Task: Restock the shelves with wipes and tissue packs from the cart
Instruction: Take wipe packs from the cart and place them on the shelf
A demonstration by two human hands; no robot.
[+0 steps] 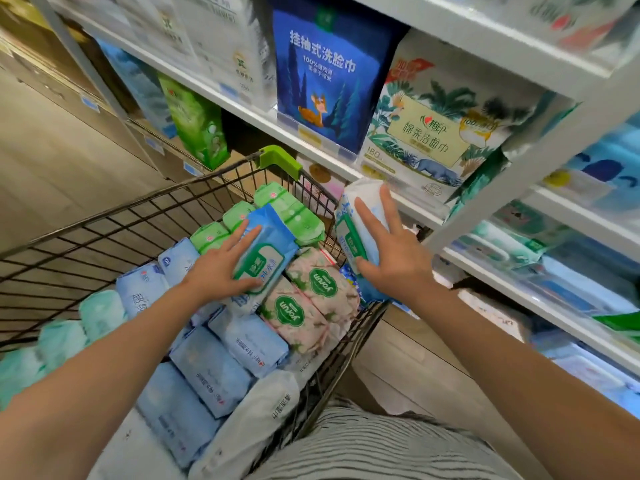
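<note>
Striped cloth (381,445) on the person's body fills the bottom edge, and both bare forearms reach forward from it over the cart (104,237).

Left hand (221,268) grips a blue pack (266,251) with a green label. Its fingers lie across the far side and the thumb presses the near edge. This pack rests tilted on top of the load in the cart's far right part, over pink packs (311,296) with round green labels and just beside green packs (287,209) stacked against the far wall.

Right hand (391,251) holds a white pack (360,216) upright above the cart's right rim. The fingers are spread along its outer face and the thumb is hooked round its near side. The pack's top end is close to the lip of a shelf (311,136), but whether they touch cannot be told.

Pale blue packs (225,358) fill the middle of the cart in rows. A plain pack (256,420) lies at the near right corner and teal packs (69,334) lie along the left. A green guard (277,159) caps the far corner of the wire rim.

On the shelf above stand a dark blue bag (329,74) showing a deer and a leaf-printed pack (433,133). A green box (201,123) stands further left on the shelf below.
</note>
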